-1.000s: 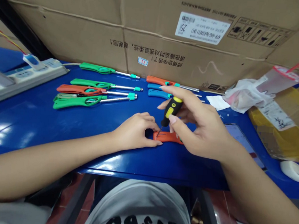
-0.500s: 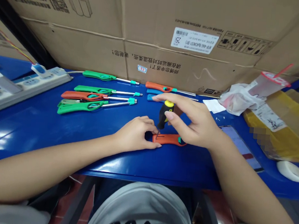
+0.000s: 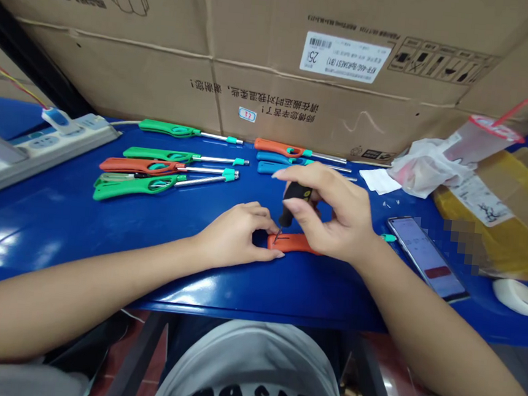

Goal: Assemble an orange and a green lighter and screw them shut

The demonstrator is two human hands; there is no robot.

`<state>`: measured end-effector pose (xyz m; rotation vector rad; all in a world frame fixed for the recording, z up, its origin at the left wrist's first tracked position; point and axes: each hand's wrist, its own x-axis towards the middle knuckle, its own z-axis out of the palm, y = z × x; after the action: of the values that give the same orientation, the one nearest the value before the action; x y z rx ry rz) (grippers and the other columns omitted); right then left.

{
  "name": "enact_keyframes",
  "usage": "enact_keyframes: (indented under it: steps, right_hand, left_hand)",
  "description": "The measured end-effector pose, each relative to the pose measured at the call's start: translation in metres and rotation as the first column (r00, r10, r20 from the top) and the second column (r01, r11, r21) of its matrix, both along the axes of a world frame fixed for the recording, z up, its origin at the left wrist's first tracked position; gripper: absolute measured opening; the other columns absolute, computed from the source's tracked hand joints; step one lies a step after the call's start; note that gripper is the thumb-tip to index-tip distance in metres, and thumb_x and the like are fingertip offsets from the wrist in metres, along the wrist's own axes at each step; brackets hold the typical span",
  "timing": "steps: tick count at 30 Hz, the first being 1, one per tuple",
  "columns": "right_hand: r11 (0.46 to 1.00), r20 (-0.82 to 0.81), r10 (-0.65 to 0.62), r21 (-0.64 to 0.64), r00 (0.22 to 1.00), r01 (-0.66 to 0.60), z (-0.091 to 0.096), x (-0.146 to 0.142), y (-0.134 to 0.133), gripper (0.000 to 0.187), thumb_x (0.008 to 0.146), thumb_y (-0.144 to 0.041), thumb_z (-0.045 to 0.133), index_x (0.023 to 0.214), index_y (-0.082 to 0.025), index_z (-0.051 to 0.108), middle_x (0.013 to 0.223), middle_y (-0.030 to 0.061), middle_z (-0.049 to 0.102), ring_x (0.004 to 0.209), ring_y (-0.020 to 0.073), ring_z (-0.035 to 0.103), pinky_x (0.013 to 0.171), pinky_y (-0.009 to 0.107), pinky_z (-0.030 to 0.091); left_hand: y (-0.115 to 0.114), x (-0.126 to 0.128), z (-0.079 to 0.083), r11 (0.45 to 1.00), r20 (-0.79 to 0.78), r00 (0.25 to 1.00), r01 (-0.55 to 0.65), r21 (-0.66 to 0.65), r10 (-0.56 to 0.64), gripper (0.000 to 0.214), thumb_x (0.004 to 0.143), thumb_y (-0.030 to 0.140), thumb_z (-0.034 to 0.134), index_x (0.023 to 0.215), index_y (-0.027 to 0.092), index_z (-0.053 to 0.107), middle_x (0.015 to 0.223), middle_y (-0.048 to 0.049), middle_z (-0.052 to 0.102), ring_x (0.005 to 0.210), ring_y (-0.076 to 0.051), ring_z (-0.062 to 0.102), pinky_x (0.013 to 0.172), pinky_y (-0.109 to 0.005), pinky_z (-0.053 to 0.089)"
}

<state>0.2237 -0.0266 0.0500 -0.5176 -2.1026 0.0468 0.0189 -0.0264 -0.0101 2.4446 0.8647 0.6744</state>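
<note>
- Near the middle of the tabletop (image 3: 311, 294), the orange lighter (image 3: 293, 243) lies flat, the screwdriver (image 3: 296, 192) tip at its left end.
- The left hand (image 3: 235, 235) pinches that end, fingers slightly parted; the right hand (image 3: 341, 214) has fingers curled round the screwdriver handle.
- Screwdriver work seems under way, unfinished.
- Since the earlier frame, the handle's yellow top became hidden; a turquoise tip (image 3: 388, 238) emerged.

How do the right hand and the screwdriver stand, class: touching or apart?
Touching. The head view shows the right hand gripping the screwdriver, its thumb lying across the dark handle.
</note>
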Motion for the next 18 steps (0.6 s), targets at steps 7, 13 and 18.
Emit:
enact_keyframes:
  steps: [7,13,18]
  right_hand:
    - [0.997,0.036,0.077,0.000,0.996,-0.077,0.0009,0.0001,0.0011,0.038,0.106,-0.025,0.038,0.137,-0.017,0.058,0.113,0.0102,0.072,0.103,0.0219,0.070,0.090,0.040,0.058]
    - [0.993,0.024,-0.025,0.115,0.999,0.022,-0.0033,-0.0007,0.0015,0.017,0.099,-0.036,0.062,0.109,-0.023,0.066,0.084,0.0027,0.068,0.073,0.0178,0.064,0.067,0.032,0.055]
    - [0.999,0.130,0.036,0.023,0.991,-0.039,-0.0028,0.0055,0.0031,0.037,0.105,-0.029,0.036,0.135,-0.020,0.057,0.102,0.0071,0.071,0.090,0.0203,0.069,0.076,0.035,0.058]
  left_hand:
    - [-0.0010,-0.0006,-0.0001,1.000,-0.003,1.000,0.004,0.015,-0.004,0.029,0.083,0.040,0.081,0.100,0.017,0.077,0.096,-0.0064,0.073,0.092,-0.024,0.068,0.088,-0.039,0.053]
    - [-0.0009,-0.0006,-0.0013,0.999,-0.047,0.998,0.049,0.013,-0.048,0.029,0.089,0.039,0.073,0.111,0.020,0.077,0.102,-0.0072,0.072,0.096,-0.025,0.066,0.088,-0.039,0.054]
    - [-0.0012,-0.0003,-0.0016,0.999,-0.016,0.999,0.049,-0.011,-0.049,0.029,0.088,0.037,0.075,0.112,0.021,0.077,0.108,-0.0077,0.071,0.101,-0.025,0.067,0.095,-0.040,0.053]
